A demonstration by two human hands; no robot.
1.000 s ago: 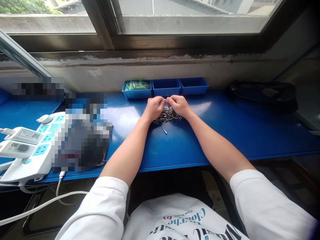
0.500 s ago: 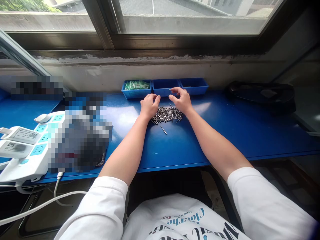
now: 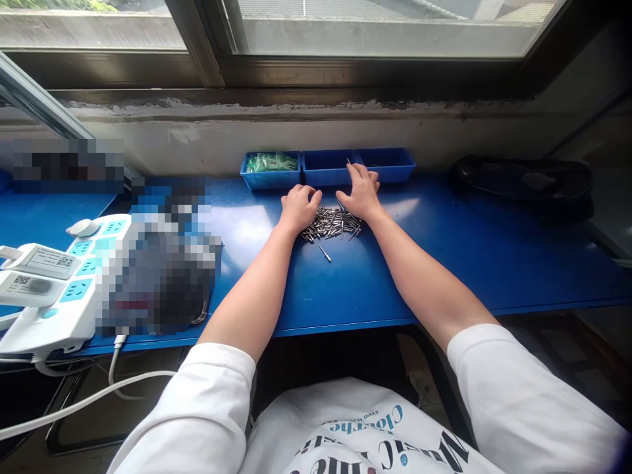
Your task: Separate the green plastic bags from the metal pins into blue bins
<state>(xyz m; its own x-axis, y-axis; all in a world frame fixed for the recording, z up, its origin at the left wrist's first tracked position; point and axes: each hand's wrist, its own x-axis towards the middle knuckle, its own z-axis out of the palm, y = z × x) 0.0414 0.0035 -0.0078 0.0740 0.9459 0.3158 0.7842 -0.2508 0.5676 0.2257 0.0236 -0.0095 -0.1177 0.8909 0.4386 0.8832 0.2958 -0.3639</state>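
A loose pile of small metal pins (image 3: pixel 330 224), like pop rivets with thin stems, lies on the blue table between my hands. One separate pin (image 3: pixel 324 253) rests in front of the pile. My left hand (image 3: pixel 300 208) is at the pile's left edge, fingers curled and thumb close to the index finger; what they hold, if anything, is hidden. Beyond the pile's right side, my right hand (image 3: pixel 363 192) reaches towards the middle blue bin (image 3: pixel 326 178). A thin metal pin (image 3: pixel 348 160) sticks up at its fingertips, while its thumb stands apart.
The left blue bin (image 3: pixel 270 179) contains green-printed packets (image 3: pixel 271 162); the right bin (image 3: pixel 395 174) has a few dark bits inside. A white power strip (image 3: pixel 103 263) with plugs stands at the left, beside a blurred-out heap. A black bag (image 3: pixel 523 187) lies at the right.
My right hand has tilted upward, its fingertips and the pin now nearer the middle bin's right side. My left hand has shifted slightly right. The view has tipped down a little.
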